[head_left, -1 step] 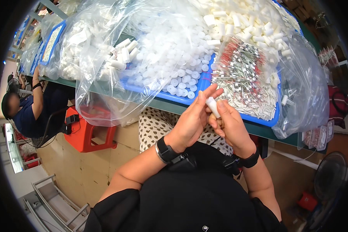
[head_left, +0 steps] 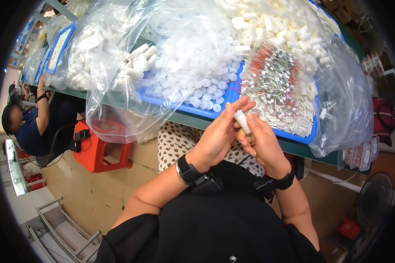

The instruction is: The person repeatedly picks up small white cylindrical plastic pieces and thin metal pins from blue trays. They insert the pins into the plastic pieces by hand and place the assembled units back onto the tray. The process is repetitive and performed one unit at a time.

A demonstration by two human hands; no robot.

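A short white cylinder (head_left: pixel 242 121) is pinched between the thumb and fingers of my right hand (head_left: pixel 263 142), just in front of the bench edge. It stands tilted, and its upper end looks uneven. Close beside it is my left hand (head_left: pixel 217 142), its upper fingers stretched out past the cylinder's top; the lower ones are partly hidden behind it. Beyond my hands, a blue tray (head_left: pixel 312 136) holds small white tubes (head_left: pixel 296 125) and a clear bag of red-and-white wired parts (head_left: pixel 272 74). Translucent round discs (head_left: pixel 193 65) fill the tray to its left.
Thick off-white cylinders (head_left: pixel 272 22) are heaped at the back. Clear plastic bags (head_left: pixel 344 105) drape over both sides of the green bench (head_left: pixel 184 119). A red stool (head_left: pixel 96 151) stands at left, near a seated person (head_left: pixel 35 127). A fan (head_left: pixel 375 197) is at lower right.
Both hands and the white cylinder keep almost the same place; the left fingertips have shifted very slightly to the right.
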